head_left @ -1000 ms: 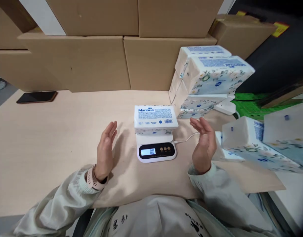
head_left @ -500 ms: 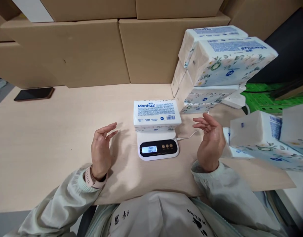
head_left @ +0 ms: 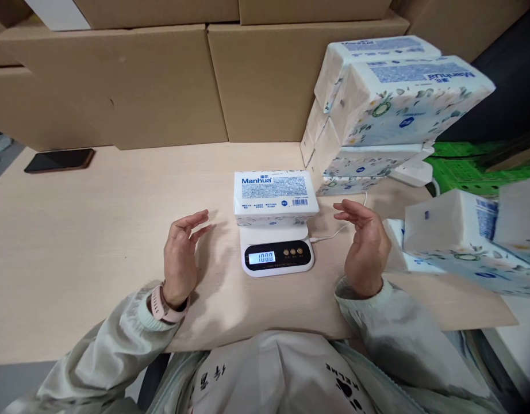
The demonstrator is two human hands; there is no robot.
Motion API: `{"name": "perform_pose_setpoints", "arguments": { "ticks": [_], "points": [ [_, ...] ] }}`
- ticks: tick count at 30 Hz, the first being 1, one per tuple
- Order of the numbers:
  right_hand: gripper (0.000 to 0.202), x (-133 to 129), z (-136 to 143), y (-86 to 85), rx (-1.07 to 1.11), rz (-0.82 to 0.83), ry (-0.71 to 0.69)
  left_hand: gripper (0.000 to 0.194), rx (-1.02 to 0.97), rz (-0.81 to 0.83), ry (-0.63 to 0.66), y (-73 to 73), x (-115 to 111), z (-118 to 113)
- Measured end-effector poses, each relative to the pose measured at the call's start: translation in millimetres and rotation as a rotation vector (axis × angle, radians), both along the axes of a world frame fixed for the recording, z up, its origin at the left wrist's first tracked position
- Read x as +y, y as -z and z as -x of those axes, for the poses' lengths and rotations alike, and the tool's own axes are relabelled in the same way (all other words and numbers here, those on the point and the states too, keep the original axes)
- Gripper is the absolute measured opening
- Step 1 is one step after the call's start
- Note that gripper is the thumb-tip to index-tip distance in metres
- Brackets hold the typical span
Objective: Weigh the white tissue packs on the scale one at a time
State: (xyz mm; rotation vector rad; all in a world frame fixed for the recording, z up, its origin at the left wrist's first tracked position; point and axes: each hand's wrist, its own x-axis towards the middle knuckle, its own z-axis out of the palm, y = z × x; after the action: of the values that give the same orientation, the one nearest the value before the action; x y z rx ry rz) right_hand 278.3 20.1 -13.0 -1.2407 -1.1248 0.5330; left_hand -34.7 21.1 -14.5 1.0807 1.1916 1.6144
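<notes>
A pack of tissues (head_left: 275,194) with blue "Manhua" print lies flat on a white digital scale (head_left: 273,233). The scale's lit display (head_left: 262,257) reads 100.0, and its back part is hidden under the pack. My left hand (head_left: 181,256) is held to the left of the scale, fingers stretched out, touching neither scale nor pack. To the right, my right hand (head_left: 366,247) is also apart from both, with its fingers extended and nothing in it. A white cable (head_left: 329,237) runs from the scale's right side towards this hand.
Stacked tissue packs (head_left: 394,115) stand at the back right, and more packs (head_left: 459,230) lie by the table's right edge. Cardboard boxes (head_left: 161,86) wall off the back. A dark phone (head_left: 60,160) rests at the far left. Beyond the right side is a green crate (head_left: 463,172).
Both my hands have moved slightly inward, closer to the scale. The view has shifted a little; pack, scale and reading stay the same.
</notes>
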Motion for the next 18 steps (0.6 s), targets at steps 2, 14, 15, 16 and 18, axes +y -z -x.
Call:
{"name": "perform_pose_setpoints", "arguments": {
  "ticks": [2,14,15,16,18],
  "points": [
    [0.05,-0.6,2.4,-1.2,-0.002,0.03,-0.048,0.04,0.009,0.008,0.03,-1.4,1.8,-0.3],
    [0.07,-0.6,33.2,-28.5,0.059,0.324,-0.331,0.063,0.042,0.075,0.521,-45.2,46.5,-33.7],
    [0.071,-4.2,39.1,-31.9,0.048,0.327,-0.375,0.061,0.031,0.046,0.551,-51.0,41.4,-33.4],
    [0.071,-8.9,46.5,-35.2,0.038,0.323,-0.433,0.06,0.023,0.024,0.548,-56.3,33.6,-30.4],
    [0.071,-20.3,64.6,-40.9,0.022,0.32,-0.581,0.056,0.004,0.002,0.437,-63.1,11.1,-16.6]
  ]
}}
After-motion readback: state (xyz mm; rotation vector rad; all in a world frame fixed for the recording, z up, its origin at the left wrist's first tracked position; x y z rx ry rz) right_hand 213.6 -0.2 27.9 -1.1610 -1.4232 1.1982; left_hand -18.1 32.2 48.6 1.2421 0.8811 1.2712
